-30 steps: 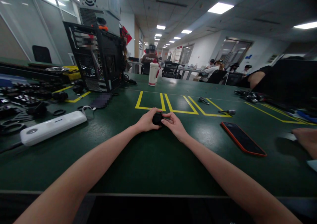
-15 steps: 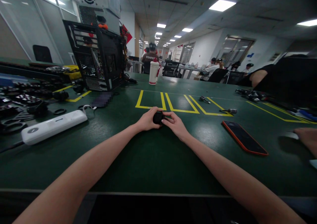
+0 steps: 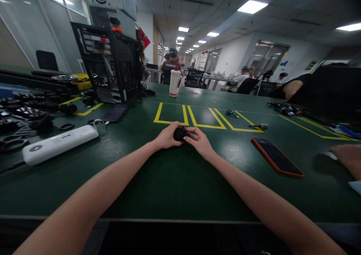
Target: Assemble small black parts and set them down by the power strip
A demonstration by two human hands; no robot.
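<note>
Near the middle of the green table (image 3: 169, 187), a small round black part (image 3: 178, 134) is gripped between my two hands. My left hand (image 3: 166, 135) curls around its left side, thumb below and fingers above. The fingertips of my right hand (image 3: 199, 140) pinch at its right edge. What exactly the part is cannot be made out, as the fingers cover much of it. Just beyond my hands, yellow tape (image 3: 203, 126) marks out boxes on the tabletop. Two small dark metal-and-black pieces, one (image 3: 232, 113) farther off and one (image 3: 260, 127) nearer, lie by the right-hand box.
An orange-edged phone (image 3: 278, 157) lies to the right, a white power strip (image 3: 60, 144) to the left. An open black computer case (image 3: 113, 63) and a white tumbler (image 3: 174, 83) stand behind. Black parts (image 3: 31, 112) crowd the far left. Another person's hand (image 3: 348, 157) is at the right edge.
Both hands keep nearly the same hold on the black part. The whole view has shifted very slightly. The other person's hand at the right edge shows a little more.
</note>
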